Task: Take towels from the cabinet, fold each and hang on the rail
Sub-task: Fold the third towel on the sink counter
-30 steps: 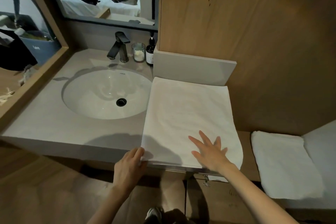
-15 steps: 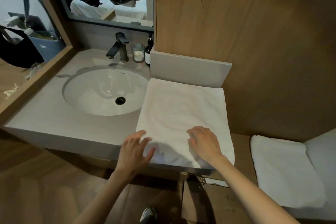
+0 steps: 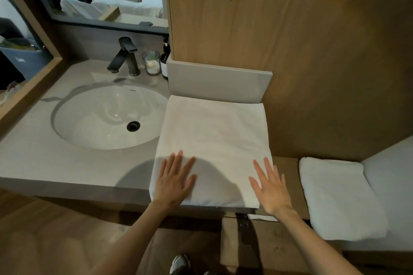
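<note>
A white towel (image 3: 214, 140) lies folded flat on the right end of the grey vanity counter (image 3: 73, 163), its near edge at the counter's front. My left hand (image 3: 174, 179) rests flat on the towel's near left corner, fingers straight. My right hand (image 3: 271, 187) lies flat with spread fingers on the towel's near right corner. A second folded white towel (image 3: 337, 196) sits on a lower ledge to the right. No rail is in view.
A white round sink (image 3: 107, 116) with a black tap (image 3: 125, 56) fills the counter's left. A glass candle (image 3: 152, 62) and dark bottle (image 3: 165, 60) stand behind. A grey upstand (image 3: 219, 83) and wooden wall (image 3: 290, 40) bound the towel at the back.
Both hands have spread flat and slid apart toward the towel's near corners. The right hand went from curled fingers to straight ones. The towel now looks smoother and squarer.
</note>
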The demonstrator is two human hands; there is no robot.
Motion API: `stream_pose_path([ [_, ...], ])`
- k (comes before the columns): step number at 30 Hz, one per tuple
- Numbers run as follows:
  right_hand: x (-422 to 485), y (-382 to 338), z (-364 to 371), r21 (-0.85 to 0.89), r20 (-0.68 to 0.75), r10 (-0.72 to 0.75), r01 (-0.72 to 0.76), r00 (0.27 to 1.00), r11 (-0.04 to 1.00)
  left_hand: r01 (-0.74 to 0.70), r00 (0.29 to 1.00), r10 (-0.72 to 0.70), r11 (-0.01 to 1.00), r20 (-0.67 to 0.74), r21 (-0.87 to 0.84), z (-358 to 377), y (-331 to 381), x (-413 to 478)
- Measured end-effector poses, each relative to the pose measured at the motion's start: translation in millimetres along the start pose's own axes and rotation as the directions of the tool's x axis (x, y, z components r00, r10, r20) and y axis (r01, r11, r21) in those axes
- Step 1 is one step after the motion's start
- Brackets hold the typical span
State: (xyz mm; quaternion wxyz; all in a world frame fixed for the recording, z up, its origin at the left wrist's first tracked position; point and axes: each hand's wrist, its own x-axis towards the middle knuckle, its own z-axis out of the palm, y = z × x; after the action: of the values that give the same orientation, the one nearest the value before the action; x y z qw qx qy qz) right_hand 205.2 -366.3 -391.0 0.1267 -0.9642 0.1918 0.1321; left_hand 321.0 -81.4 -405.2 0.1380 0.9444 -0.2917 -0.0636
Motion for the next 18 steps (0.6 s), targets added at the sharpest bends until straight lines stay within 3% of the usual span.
stream_pose_path([
  [2,-1,-7,-12,-0.096,-0.070,0.030,-0.037,0.997,0.995,0.009,0.997,-0.010,1.000,-0.077,-0.021,-7,1,5],
  [4,5,-31,-26,-0.153,-0.235,0.018,-0.055,0.972,0.987,0.003,0.985,-0.005,1.000,-0.175,-0.010,-15,0,19],
  [6,18,-61,-31,-0.126,-0.300,-0.066,0.030,0.952,0.992,-0.026,0.977,0.023,1.000,-0.212,-0.011,-18,-3,37],
  [12,71,-151,3,-0.012,-0.163,-0.325,0.327,0.932,0.945,-0.016,1.000,0.015,0.999,-0.018,-0.037,-10,-22,70],
  [18,91,-116,11,-0.091,-0.149,-0.195,0.183,0.970,0.979,-0.030,0.999,0.030,0.999,-0.024,-0.015,-5,-36,65],
])
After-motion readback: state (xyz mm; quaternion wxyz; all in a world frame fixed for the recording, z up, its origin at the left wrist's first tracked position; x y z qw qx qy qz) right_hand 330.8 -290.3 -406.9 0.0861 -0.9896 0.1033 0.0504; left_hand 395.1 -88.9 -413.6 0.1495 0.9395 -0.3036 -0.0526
